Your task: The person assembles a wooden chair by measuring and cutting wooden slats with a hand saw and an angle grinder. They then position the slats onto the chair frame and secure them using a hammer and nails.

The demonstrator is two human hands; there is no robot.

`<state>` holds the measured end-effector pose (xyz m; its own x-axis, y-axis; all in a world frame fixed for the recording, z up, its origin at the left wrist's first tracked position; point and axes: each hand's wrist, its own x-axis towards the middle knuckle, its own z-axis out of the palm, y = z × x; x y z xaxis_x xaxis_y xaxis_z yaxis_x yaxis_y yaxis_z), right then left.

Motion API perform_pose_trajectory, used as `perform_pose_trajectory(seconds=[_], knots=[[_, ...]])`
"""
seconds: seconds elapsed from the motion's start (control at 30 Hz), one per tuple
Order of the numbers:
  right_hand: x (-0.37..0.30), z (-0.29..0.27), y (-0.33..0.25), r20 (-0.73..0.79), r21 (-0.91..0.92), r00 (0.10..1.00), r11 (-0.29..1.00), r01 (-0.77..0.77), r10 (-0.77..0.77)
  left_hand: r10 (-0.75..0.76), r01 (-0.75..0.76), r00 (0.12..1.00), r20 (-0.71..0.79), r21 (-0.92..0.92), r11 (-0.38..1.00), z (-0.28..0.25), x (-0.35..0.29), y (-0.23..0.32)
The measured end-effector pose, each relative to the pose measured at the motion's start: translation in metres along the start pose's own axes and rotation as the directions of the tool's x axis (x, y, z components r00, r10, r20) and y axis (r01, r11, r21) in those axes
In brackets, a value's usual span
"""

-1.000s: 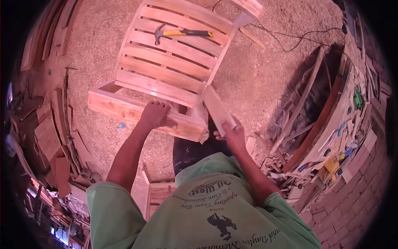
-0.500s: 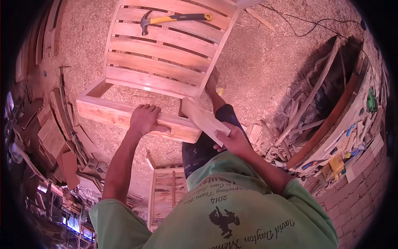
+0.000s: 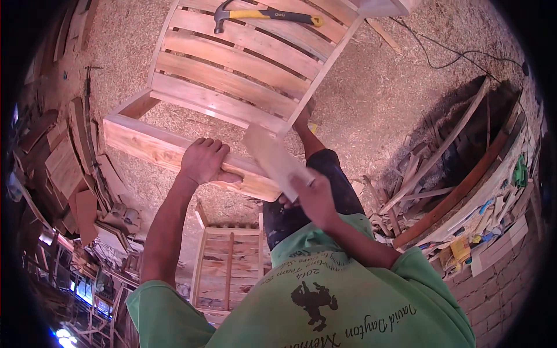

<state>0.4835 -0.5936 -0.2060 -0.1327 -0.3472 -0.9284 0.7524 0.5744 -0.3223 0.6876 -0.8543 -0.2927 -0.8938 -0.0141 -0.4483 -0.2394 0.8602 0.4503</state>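
Observation:
My left hand (image 3: 203, 162) is closed over the near rail of a slatted wooden frame (image 3: 139, 141), thumb along its front side. In my right hand (image 3: 315, 194) is a short, flat wooden board (image 3: 271, 155), gripped by its near end and slightly smeared by motion. The board slants over the right end of the near rail; whether it touches the wood there I cannot tell. A claw hammer (image 3: 270, 15) with a yellow and black handle lies across the frame's far slats.
A second slatted wooden frame (image 3: 229, 267) lies behind on the left. Wood offcuts (image 3: 72, 168) pile up at the left, and more scraps line a low brick wall (image 3: 490, 284) at the right. A dark cable (image 3: 441, 65) runs over the shavings-covered floor (image 3: 371, 98).
My right hand has moved left with the board, which now lies farther over the near rail. My left hand keeps its grip on the rail. The whole view has shifted slightly.

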Motion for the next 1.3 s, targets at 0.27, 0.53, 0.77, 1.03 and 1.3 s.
perform_pose_trajectory(seconds=[0.27, 0.53, 0.77, 1.03, 1.3], knots=[[-0.012, 0.001, 0.01, 0.069, -0.226, 0.995, 0.973, -0.05, 0.068, -0.022, 0.022, 0.999, 0.027, -0.007, 1.0, -0.001, 0.0, 0.001], [-0.007, 0.001, 0.02, 0.166, -0.38, 0.986, 0.923, 0.053, 0.012, -0.025, 0.025, 0.999, 0.031, -0.004, 1.0, 0.002, -0.001, 0.0], [0.018, -0.015, -0.024, 0.055, -0.808, 0.864, 0.486, 0.332, -0.5, -0.025, 0.025, 0.999, 0.028, -0.013, 1.0, 0.002, -0.002, -0.001], [0.048, 0.001, -0.007, 0.206, -0.973, 0.905, 0.022, 0.23, -0.371, -0.068, 0.069, 0.997, 0.027, -0.014, 0.998, 0.001, -0.001, 0.003], [0.072, 0.006, 0.002, 0.167, -0.932, 0.877, 0.217, 0.289, -0.451, -0.101, 0.107, 0.987, 0.127, -0.037, 0.994, -0.002, -0.002, 0.002]])
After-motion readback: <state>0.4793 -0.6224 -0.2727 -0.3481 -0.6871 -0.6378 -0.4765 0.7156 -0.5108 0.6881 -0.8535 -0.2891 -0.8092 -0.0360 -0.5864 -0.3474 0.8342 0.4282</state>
